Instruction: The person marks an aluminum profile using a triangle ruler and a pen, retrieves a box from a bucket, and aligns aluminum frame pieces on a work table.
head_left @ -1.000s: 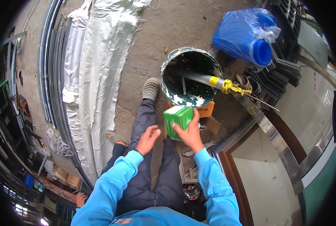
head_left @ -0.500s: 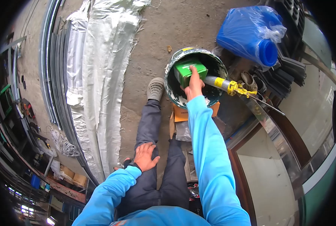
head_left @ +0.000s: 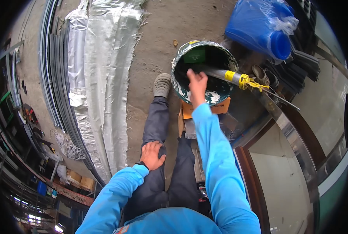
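My right hand is over the mouth of a paint-smeared dark bucket, its fingers apart and a little blurred, with nothing in them. Deep in the bucket lies a green box, partly in shadow and clear of my fingertips. Beside the hand, a caulking gun with a grey barrel and yellow fittings leans out over the rim to the right; its lower end is hidden inside. My left hand lies flat on my left knee with the fingers stretched out.
An orange carton is under the bucket's near side. Beyond it on the right stands a blue plastic-wrapped jug. Long metal profiles and silvery woven sheeting run along the floor on the left. Framed panels are at the right.
My right hand has let go of the green box, which now lies down in the bucket. The hand has drawn back slightly toward me. My left hand stays on the knee.
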The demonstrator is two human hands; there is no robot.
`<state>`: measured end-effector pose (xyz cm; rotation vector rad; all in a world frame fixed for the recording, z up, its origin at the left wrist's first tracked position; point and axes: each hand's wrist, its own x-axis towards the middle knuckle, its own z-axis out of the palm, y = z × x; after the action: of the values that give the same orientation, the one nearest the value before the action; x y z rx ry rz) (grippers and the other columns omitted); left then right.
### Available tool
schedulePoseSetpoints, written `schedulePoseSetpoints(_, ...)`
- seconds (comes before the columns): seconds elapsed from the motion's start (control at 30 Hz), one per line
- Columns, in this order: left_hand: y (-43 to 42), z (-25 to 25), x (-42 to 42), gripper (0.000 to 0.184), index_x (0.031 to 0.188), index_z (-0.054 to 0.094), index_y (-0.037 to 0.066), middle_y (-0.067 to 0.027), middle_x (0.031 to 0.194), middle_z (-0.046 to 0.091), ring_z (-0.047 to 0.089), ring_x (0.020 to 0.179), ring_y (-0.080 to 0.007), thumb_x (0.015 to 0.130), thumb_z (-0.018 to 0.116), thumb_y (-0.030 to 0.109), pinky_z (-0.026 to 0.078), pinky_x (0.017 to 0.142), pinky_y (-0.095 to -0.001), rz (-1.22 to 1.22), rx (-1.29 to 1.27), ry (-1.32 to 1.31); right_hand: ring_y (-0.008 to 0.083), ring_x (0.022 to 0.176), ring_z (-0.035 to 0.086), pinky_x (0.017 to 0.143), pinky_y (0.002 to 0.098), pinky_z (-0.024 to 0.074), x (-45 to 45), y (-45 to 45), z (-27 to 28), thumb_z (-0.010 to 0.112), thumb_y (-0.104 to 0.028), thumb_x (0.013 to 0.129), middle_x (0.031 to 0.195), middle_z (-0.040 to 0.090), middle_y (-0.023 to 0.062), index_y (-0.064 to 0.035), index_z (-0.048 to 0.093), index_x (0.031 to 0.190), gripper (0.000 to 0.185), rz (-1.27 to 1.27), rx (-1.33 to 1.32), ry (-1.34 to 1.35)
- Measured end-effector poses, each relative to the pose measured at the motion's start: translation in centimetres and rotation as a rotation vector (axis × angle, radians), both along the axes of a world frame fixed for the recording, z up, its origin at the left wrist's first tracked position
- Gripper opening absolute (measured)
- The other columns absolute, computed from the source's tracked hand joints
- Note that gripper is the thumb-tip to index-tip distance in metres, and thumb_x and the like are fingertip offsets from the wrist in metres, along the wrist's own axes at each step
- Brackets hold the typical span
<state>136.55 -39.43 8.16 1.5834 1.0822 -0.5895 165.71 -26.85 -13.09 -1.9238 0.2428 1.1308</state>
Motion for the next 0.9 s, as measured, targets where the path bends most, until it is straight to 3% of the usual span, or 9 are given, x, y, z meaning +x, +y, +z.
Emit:
schedulePoseSetpoints(0.07,-0.2,-0.1,0.0,0.060,0.136,0.064,0.006,-0.0159,0.148,0.056,0.047,0.139,-0.0358,0.084,0.078,0.030,0.033,0.118,-0.0518,-0.007,0.004,0.013,0.0333,0.132,0.055,0.110,0.0438,0.0456,-2.1,-5.5,4.5,0.084,-0.024,0.091,0.139,0.057,0.0191,0.0032,0.053,0.137,0.061,0.379,0.032,-0.053)
schedulePoseSetpoints(0.2,-0.7,-0.4,0.1,0.057,0.134,0.066,0.008,-0.0157,0.147,0.057,0.047,0.140,-0.0361,0.083,0.080,0.029,0.033,0.119,-0.0522,-0.044,0.007,0.037,0.0432,0.123,0.058,0.110,0.0478,0.0457,-6.2,-15.2,12.5,0.078,-0.017,0.092,0.129,0.061,0.0232,0.0012,0.057,0.132,0.049,0.756,0.071,-0.488)
schedulePoseSetpoints(0.37,-2.1,-1.0,-0.1,0.054,0.133,0.067,0.011,-0.0141,0.148,0.057,0.046,0.141,-0.0352,0.083,0.078,0.029,0.032,0.120,-0.0524,-0.086,0.014,0.058,0.0407,0.127,0.058,0.108,0.0476,0.0473,-8.7,-25.1,17.1,0.076,-0.022,0.093,0.134,0.061,0.0220,-0.0006,0.059,0.135,0.050,0.860,-0.185,-0.146)
schedulePoseSetpoints(0.47,-3.0,-0.9,0.2,0.054,0.133,0.067,0.011,-0.0138,0.148,0.057,0.045,0.141,-0.0351,0.084,0.078,0.029,0.031,0.120,-0.0521,-0.134,0.017,0.086,0.0415,0.127,0.058,0.109,0.0501,0.0462,-9.7,-29.5,19.9,0.075,-0.027,0.094,0.136,0.061,0.0226,-0.0022,0.059,0.135,0.051,1.000,-0.333,-0.120)
schedulePoseSetpoints(0.6,-5.3,-1.1,0.4,0.053,0.133,0.068,0.011,-0.0131,0.149,0.056,0.045,0.142,-0.0347,0.085,0.077,0.030,0.031,0.120,-0.0521,-0.136,0.045,0.111,0.0434,0.145,0.045,0.120,0.0495,0.0390,-11.4,-35.8,22.7,0.073,-0.035,0.095,0.154,0.051,0.0248,-0.0043,0.054,0.147,0.063,1.197,-0.420,-0.136)
schedulePoseSetpoints(0.63,-6.0,-1.1,0.5,0.052,0.133,0.068,0.011,-0.0127,0.149,0.057,0.045,0.142,-0.0346,0.085,0.077,0.031,0.031,0.120,-0.0519,-0.140,0.056,0.122,0.0440,0.150,0.040,0.123,0.0496,0.0356,-11.5,-36.8,23.5,0.071,-0.038,0.096,0.160,0.044,0.0257,-0.0043,0.050,0.152,0.069,1.187,-0.462,0.025)
schedulePoseSetpoints(0.73,-8.6,-1.3,0.7,0.052,0.132,0.069,0.013,-0.0116,0.149,0.058,0.045,0.142,-0.0344,0.084,0.079,0.030,0.032,0.120,-0.0512,-0.099,0.117,0.146,0.0431,0.149,0.040,0.123,0.0537,0.0352,-11.7,-39.0,24.1,0.071,-0.041,0.096,0.162,0.043,0.0221,-0.0060,0.049,0.153,0.071,1.086,-0.305,-0.010)
schedulePoseSetpoints(0.87,-12.6,-1.8,1.0,0.050,0.130,0.070,0.013,-0.0102,0.146,0.060,0.047,0.141,-0.0341,0.084,0.079,0.031,0.033,0.119,-0.0504,-0.016,0.221,0.144,0.0403,0.138,0.055,0.116,0.0483,0.0433,-8.8,-41.4,23.1,0.071,-0.036,0.098,0.148,0.058,0.0254,-0.0021,0.059,0.143,0.057,0.880,-0.189,-0.039)
schedulePoseSetpoints(0.9,-13.5,-1.8,1.1,0.049,0.130,0.070,0.013,-0.0103,0.144,0.061,0.048,0.139,-0.0343,0.085,0.079,0.032,0.035,0.119,-0.0500,-0.007,0.264,0.133,0.0382,0.127,0.065,0.109,0.0454,0.0497,-8.4,-42.5,22.9,0.070,-0.033,0.099,0.139,0.065,0.0252,-0.0007,0.063,0.138,0.051,0.820,-0.139,-0.125)
